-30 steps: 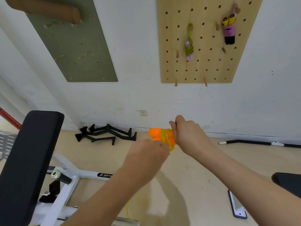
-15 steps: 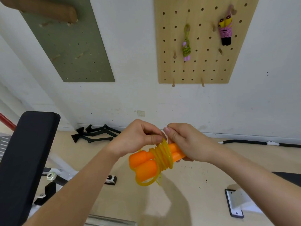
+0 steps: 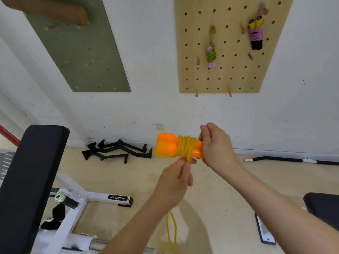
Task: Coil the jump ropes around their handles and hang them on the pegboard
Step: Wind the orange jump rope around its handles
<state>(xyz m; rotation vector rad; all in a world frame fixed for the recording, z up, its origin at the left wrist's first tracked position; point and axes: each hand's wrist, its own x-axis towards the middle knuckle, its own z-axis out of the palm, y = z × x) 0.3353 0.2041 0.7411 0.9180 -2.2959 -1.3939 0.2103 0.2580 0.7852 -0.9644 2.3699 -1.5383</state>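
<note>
Below pegboard (image 3: 231, 21), hands (image 3: 217, 143) (image 3: 174, 182) grip jump rope (image 3: 184, 147).

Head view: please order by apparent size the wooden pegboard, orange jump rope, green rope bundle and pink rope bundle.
1. wooden pegboard
2. orange jump rope, though nearness to the camera enlarges it
3. pink rope bundle and green rope bundle look alike; unranked

Gym room, padded weight bench (image 3: 27, 180), cable handles (image 3: 117, 150) on floor, wall pegboard (image 3: 233, 74) (jump ropes hung)
</note>
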